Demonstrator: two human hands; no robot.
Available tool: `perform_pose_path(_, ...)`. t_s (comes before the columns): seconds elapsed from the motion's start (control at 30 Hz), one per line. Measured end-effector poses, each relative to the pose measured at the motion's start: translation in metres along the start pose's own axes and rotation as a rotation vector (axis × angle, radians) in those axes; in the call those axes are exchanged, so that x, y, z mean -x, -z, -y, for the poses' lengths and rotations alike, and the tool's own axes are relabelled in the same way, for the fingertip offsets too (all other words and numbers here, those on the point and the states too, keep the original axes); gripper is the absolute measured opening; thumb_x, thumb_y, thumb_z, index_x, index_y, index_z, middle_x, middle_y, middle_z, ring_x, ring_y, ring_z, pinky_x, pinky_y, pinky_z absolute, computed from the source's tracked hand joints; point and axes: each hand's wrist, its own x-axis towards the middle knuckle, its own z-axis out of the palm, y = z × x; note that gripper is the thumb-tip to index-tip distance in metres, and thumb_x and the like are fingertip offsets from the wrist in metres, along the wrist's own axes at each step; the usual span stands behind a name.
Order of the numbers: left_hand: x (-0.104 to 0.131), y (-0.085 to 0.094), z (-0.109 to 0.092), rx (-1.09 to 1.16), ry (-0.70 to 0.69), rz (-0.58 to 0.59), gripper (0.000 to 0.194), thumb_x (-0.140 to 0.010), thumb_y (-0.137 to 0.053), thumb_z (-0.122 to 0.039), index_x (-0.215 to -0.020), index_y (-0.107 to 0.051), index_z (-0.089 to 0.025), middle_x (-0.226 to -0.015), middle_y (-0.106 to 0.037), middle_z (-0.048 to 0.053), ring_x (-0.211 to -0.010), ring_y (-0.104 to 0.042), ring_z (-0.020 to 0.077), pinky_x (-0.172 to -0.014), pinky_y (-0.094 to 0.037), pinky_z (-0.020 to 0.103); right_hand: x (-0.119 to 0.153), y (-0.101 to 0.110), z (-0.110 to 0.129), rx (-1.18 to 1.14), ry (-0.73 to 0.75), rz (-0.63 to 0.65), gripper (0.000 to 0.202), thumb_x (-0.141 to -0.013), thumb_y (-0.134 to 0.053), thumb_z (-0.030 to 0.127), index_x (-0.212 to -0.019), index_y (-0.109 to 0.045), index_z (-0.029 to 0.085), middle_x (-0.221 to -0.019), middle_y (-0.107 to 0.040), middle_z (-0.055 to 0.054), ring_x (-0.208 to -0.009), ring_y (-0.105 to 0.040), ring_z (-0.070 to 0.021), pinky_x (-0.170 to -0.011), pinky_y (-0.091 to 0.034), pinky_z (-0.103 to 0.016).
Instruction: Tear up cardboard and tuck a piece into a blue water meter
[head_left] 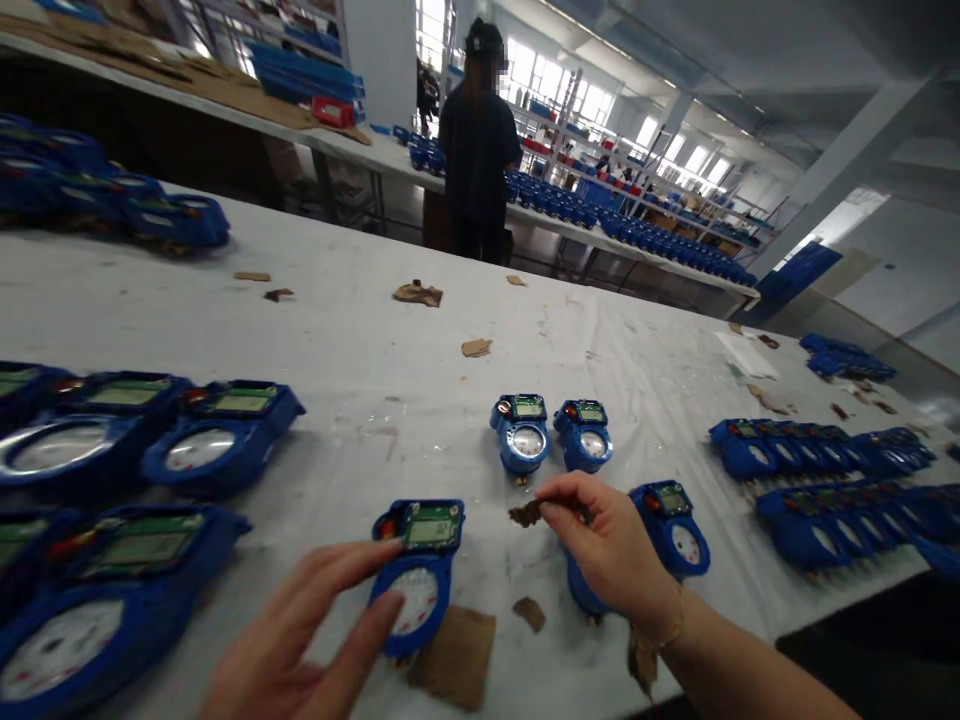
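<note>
My left hand is at the left side of a blue water meter with a small display and a round dial. Its thumb and forefinger are apart and overlap the meter's edge; whether they touch it I cannot tell. Between the thumb and fingers of my right hand is a small, dark brown, ragged scrap. Under that hand a blue meter is partly hidden, with another meter just right of it. Two more meters stand side by side beyond my hands.
A brown cardboard piece lies by the near meter, and a small scrap beside it. Rows of meters stand left and right on the white table. Beyond it, a person stands at another bench.
</note>
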Motion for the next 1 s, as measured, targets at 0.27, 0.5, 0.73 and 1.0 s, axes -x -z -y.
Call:
perform_pose_path(0.27, -0.01, 0.009, -0.081, 0.052, -0.377, 0.029, 0.028, -0.079, -0.062, -0.014, -0.104, -0.056, -0.023, -0.097, -0.057, 0.0, -0.095, -0.047, 0.0141, -0.084, -0.042, 0.03, 0.067, -0.024, 0.034, 0.067, 0.393, -0.044, 0.02, -0.085, -0.056, 0.009, -0.096, -0.064, 0.024, -0.09, -0.053, -0.001, -0.083, -0.053, -0.0106, -0.072, -0.045, -0.023)
perform_pose_path(0.5, 0.02, 0.028, -0.078, -0.063, -0.517, -0.167, 0.038, -0.073, -0.062, 0.0, -0.105, -0.062, -0.021, -0.106, -0.056, 0.006, -0.098, -0.045, 0.0209, -0.081, -0.038, 0.038, 0.097, -0.031, 0.052, 0.14, 0.565, -0.16, 0.027, -0.083, -0.06, 0.007, -0.107, -0.057, 0.02, -0.096, -0.056, -0.004, -0.089, -0.052, -0.0141, -0.077, -0.046, -0.028)
perform_pose_path(0.73, 0.038, 0.036, -0.081, -0.118, -0.526, -0.346, 0.041, -0.068, -0.07, -0.003, -0.102, -0.067, -0.025, -0.102, -0.057, 0.006, -0.094, -0.045, 0.0204, -0.078, -0.039, 0.036, 0.118, -0.045, 0.05, 0.086, 0.536, -0.234, 0.038, -0.082, -0.063, 0.014, -0.117, -0.051, 0.022, -0.101, -0.053, -0.005, -0.093, -0.05, -0.0171, -0.081, -0.044, -0.032)
perform_pose_path(1.0, 0.043, 0.032, -0.086, 0.378, -0.165, -0.173, 0.032, -0.073, -0.067, -0.009, -0.092, -0.065, -0.034, -0.108, -0.046, 0.001, -0.098, -0.047, 0.0133, -0.077, -0.042, 0.025, 0.124, -0.058, 0.052, -0.37, 0.233, -0.096, 0.027, -0.086, -0.059, 0.029, -0.113, -0.055, 0.028, -0.103, -0.05, -0.003, -0.092, -0.051, -0.016, -0.077, -0.042, -0.026)
